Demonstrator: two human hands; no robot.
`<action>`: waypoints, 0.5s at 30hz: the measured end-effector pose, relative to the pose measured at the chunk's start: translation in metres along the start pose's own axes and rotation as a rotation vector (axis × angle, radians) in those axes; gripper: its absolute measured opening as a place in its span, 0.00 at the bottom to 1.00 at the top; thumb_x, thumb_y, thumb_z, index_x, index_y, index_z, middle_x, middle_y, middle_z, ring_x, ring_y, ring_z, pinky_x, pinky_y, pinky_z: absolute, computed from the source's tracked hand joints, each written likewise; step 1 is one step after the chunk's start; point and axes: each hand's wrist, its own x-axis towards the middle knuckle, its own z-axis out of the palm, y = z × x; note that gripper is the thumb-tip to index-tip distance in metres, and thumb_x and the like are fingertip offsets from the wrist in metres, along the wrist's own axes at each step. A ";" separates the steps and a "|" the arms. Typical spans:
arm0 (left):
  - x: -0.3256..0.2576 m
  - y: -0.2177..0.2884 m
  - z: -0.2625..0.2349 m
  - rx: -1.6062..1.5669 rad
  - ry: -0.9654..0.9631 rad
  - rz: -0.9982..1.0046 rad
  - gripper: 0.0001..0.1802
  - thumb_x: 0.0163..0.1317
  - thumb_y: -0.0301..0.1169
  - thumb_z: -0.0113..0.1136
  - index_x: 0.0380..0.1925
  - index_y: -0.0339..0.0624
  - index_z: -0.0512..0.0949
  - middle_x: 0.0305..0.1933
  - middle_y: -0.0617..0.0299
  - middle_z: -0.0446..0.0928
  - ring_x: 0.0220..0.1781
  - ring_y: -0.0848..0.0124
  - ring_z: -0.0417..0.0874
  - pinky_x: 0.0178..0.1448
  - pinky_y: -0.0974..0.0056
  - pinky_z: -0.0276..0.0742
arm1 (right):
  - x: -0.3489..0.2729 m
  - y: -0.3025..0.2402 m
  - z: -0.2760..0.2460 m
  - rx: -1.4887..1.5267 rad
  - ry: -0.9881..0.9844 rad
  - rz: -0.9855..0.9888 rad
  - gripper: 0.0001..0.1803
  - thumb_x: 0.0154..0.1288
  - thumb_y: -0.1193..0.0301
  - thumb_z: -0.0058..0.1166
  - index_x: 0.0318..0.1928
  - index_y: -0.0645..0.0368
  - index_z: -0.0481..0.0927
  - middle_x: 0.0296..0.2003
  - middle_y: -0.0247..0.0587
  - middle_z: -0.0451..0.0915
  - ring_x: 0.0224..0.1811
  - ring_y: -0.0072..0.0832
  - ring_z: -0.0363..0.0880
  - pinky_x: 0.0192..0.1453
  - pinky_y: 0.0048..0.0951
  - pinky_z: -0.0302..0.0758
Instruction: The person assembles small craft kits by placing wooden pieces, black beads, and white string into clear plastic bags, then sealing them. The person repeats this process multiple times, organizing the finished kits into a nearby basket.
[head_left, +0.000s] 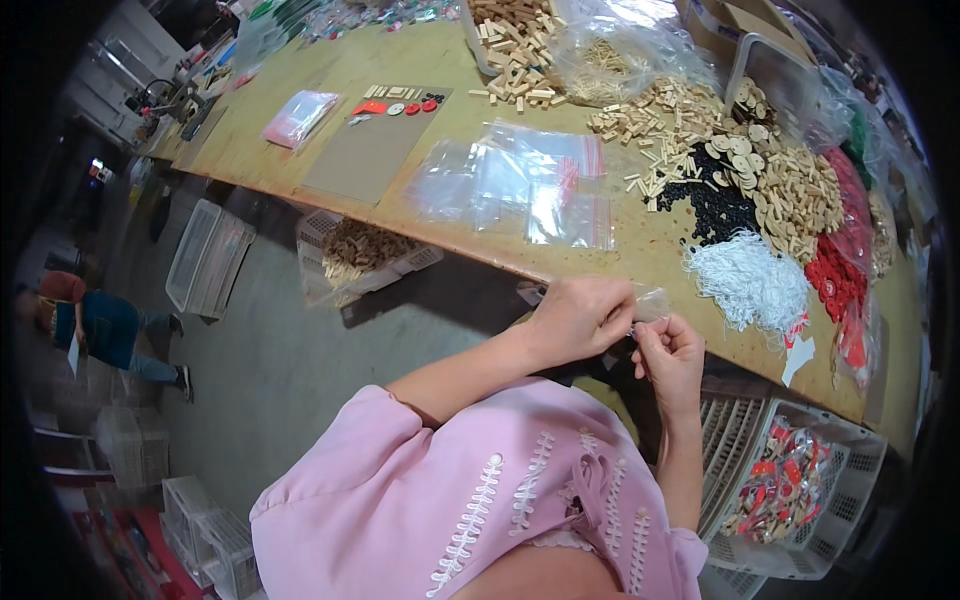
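Note:
At the table's front edge my two hands are close together on a small clear plastic bag [652, 303]. My left hand [583, 316] is closed, its fingers curled at the bag's left side. My right hand [671, 358] pinches at the bag's near edge with thumb and forefinger. What the bag contains, if anything, is hard to make out. Beyond my hands, flat clear zip bags [540, 185] lie overlapping on the table. To the right are a heap of white string [750, 282], small black pieces [722, 208] and red pieces [838, 275].
Wooden sticks [650, 125], discs [740, 160] and blocks [520, 60] are heaped at the back right. A grey board [370, 160] bears a row of sample parts. Below right stands a crate [850, 480] of filled bags. A person [105, 325] bends at far left.

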 end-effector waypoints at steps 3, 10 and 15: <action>0.009 -0.001 0.002 0.089 0.079 0.078 0.03 0.59 0.24 0.66 0.31 0.40 0.81 0.27 0.54 0.80 0.29 0.58 0.84 0.33 0.57 0.78 | 0.003 -0.006 0.000 -0.017 0.014 0.061 0.12 0.77 0.68 0.58 0.34 0.60 0.80 0.22 0.35 0.81 0.16 0.15 0.75 0.18 0.15 0.65; 0.011 -0.002 -0.010 0.171 -0.115 0.352 0.07 0.60 0.31 0.68 0.32 0.42 0.79 0.28 0.58 0.75 0.30 0.57 0.79 0.33 0.55 0.74 | 0.023 -0.008 -0.022 0.267 -0.097 0.129 0.17 0.81 0.64 0.46 0.36 0.61 0.80 0.19 0.37 0.78 0.12 0.19 0.72 0.16 0.16 0.64; 0.019 -0.005 -0.034 0.075 -0.197 0.291 0.08 0.63 0.31 0.69 0.32 0.41 0.80 0.29 0.55 0.75 0.32 0.56 0.79 0.37 0.54 0.75 | 0.032 -0.030 -0.010 -0.494 0.224 -0.591 0.05 0.71 0.75 0.58 0.45 0.60 0.82 0.34 0.37 0.85 0.25 0.20 0.81 0.23 0.20 0.72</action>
